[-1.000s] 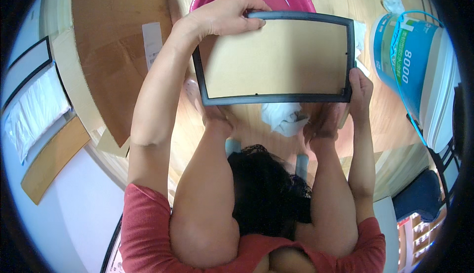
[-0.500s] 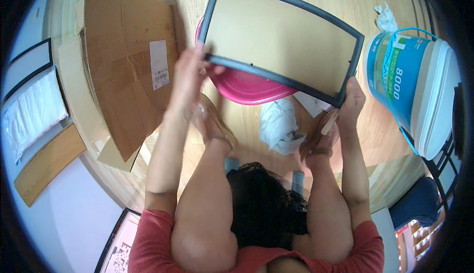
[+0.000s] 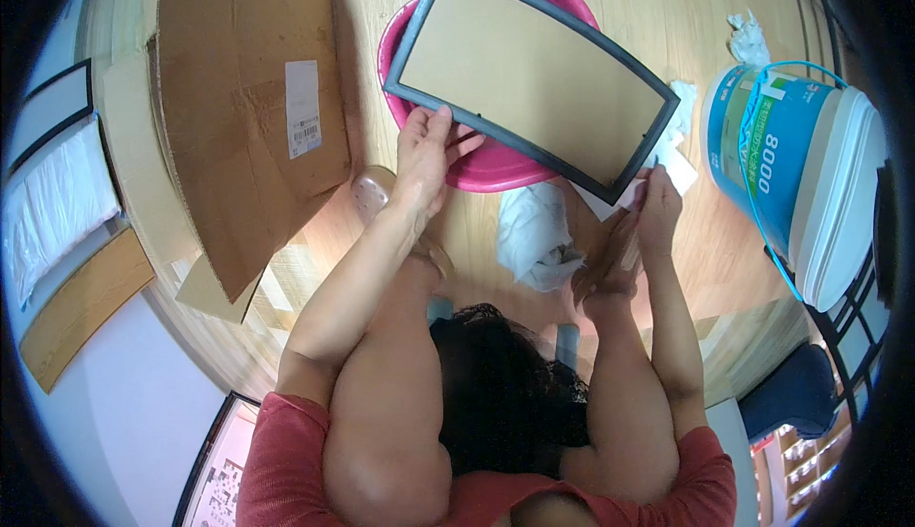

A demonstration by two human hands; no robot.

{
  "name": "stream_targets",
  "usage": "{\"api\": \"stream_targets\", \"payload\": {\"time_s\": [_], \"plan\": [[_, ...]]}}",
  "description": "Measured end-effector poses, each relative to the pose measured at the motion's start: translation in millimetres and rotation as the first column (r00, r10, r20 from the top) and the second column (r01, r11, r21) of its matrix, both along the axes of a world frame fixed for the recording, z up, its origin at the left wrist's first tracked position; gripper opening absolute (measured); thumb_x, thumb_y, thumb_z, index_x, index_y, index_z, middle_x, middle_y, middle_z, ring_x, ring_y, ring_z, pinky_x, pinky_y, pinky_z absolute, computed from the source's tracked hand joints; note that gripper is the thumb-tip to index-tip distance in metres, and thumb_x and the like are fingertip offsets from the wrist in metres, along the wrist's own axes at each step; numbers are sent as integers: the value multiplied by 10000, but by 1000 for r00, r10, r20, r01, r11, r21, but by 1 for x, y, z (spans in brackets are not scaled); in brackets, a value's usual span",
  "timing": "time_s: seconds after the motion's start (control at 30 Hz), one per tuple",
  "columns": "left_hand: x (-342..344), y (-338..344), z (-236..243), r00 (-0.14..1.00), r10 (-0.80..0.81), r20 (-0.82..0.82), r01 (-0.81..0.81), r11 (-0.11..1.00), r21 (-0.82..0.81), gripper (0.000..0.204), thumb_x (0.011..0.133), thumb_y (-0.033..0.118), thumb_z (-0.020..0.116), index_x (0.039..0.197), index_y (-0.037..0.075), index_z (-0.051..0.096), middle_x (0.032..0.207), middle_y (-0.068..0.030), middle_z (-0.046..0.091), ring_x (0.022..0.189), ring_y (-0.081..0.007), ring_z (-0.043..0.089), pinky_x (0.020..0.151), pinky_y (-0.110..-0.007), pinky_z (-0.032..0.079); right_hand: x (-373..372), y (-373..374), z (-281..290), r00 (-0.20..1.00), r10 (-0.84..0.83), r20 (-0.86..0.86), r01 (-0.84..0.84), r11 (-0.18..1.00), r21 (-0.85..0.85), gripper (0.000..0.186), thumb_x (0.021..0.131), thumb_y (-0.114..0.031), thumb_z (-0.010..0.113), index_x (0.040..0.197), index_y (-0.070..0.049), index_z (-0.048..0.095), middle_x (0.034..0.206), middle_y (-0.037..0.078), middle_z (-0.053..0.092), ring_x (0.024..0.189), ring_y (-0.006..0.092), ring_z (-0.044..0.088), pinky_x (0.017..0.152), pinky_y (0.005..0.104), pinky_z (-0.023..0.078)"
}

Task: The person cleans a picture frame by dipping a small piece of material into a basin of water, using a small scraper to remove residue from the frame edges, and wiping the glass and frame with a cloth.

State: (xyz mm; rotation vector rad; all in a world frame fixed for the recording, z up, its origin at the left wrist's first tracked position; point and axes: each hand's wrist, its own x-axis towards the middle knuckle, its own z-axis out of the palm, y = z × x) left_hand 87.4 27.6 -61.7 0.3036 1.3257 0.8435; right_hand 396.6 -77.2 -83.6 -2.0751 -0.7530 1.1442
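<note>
A dark grey rectangular picture frame (image 3: 596,174) with a beige backing board (image 3: 534,65) lies tilted over a pink basin (image 3: 496,172). My left hand (image 3: 426,151) grips its near edge toward the left corner, thumb on top and fingers beneath. My right hand (image 3: 660,211) is beside the near right corner, fingers closed round a slim tool with a pale wooden handle (image 3: 630,253); the tool is mostly hidden in the hand. White paper (image 3: 679,171) lies on the floor beside this hand. A crumpled white cloth (image 3: 536,239) lies between my feet.
A large cardboard box (image 3: 243,98) stands at the left. On the right is a blue and white bucket (image 3: 782,165) with a blue handle, a crumpled tissue (image 3: 748,39) behind it. Further left lie another dark-edged frame (image 3: 52,112) and a plastic-wrapped white pack (image 3: 65,208).
The picture frame has shifted and turned slightly clockwise, showing more of the basin. My right hand has come off its corner; my left hand has slid right along the near edge.
</note>
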Motion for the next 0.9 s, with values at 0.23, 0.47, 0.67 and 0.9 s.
{"api": "stream_targets", "payload": {"time_s": [0.23,0.47,0.67,0.9], "plan": [[-2,-1,2,1000,2,-15,-2,999,36,300,1028,288,426,1145,18,486,1106,-133,588,995,-243,625,933,-406,526,-33,39,65,979,204,-24,-199,971,132,153,983,-157,502,985,-27,584,697,-23,486,623,56,449,555,213,372],[3,1,-7,994,-78,77,83,994,-69,347,1010,313,465,1057,-28,505,1003,-164,627,861,-245,666,779,-358,589,-113,114,50,684,665,300,-729,611,309,115,850,-93,633,938,-20,631,753,119,602,660,236,574,632,324,459],[3,23,0,985,-139,-98,126,984,-123,422,980,310,519,1001,-110,553,877,-221,661,734,-269,701,645,-322,614,-139,134,33,665,661,347,-743,632,221,91,840,-118,636,855,-36,600,779,112,589,727,278,594,650,363,457],[-2,26,-6,983,-175,-60,166,977,-133,396,976,284,535,999,-111,544,924,-234,649,801,-292,701,704,-343,627,-148,135,30,608,654,451,-776,609,164,123,842,-173,648,850,-62,598,830,99,598,778,312,601,684,395,469]]}}
